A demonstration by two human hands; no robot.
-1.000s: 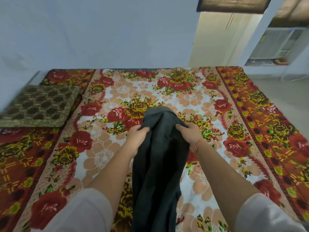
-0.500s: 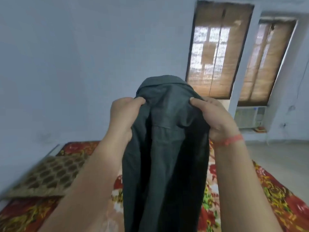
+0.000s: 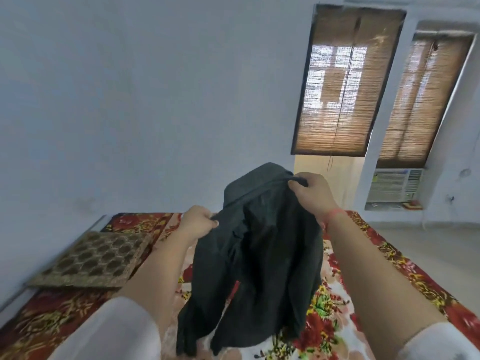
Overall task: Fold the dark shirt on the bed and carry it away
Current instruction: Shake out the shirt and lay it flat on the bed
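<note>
Now dark shirt [image 3: 259, 255] hangs between left hand [image 3: 198, 222] and right hand [image 3: 309, 194], both pinching top edge.

Cushion [image 3: 91, 261] occupies left of bed [image 3: 52, 315]

- Dark shirt [image 3: 259, 255]: one;
- Hands: two, the left hand [image 3: 198, 222] and the right hand [image 3: 310, 194];
- White sleeves: two, the left sleeve [image 3: 109, 331] and the right sleeve [image 3: 441, 344];
- Red wrist thread [image 3: 335, 214]: one;
- Bed [image 3: 389, 268] under a floral sheet: one;
- Patterned cushion [image 3: 96, 258]: one;
- Woven window blinds: two, the left blind [image 3: 342, 84] and the right blind [image 3: 420, 100];
- Air-conditioning unit [image 3: 394, 184]: one.
</note>
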